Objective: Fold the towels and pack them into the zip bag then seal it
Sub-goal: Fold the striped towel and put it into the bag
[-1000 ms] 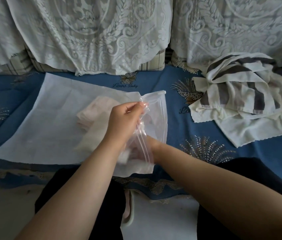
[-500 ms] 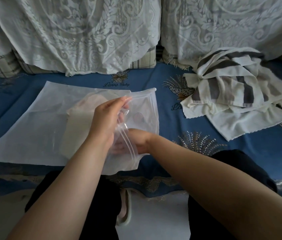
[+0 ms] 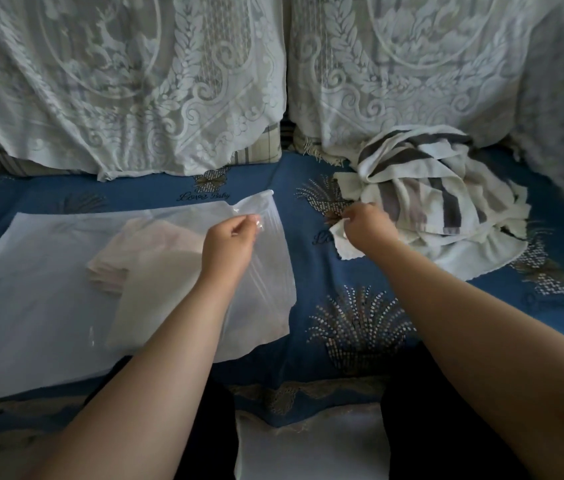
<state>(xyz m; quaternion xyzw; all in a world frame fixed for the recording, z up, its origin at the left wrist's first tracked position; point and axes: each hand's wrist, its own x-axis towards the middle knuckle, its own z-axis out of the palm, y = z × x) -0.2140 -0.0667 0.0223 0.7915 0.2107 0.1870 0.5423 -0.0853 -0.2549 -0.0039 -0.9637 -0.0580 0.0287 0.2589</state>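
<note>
1. Two hands engaged: left hand (image 3: 227,245) pinches the zip bag (image 3: 263,271) mouth; right hand (image 3: 365,228) grips a white towel (image 3: 339,245) corner right of the bag.
2. Risk: the mouth may collapse if the pinch slackens.
3. Count: one bag, one pink folded towel (image 3: 114,265) inside, one striped towel (image 3: 422,188) in the pile.

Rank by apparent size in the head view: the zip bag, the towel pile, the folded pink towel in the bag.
1. zip bag, clearly largest.
2. towel pile.
3. pink towel, smallest, though partly hidden by the left arm, so its full extent is unsure.
</note>
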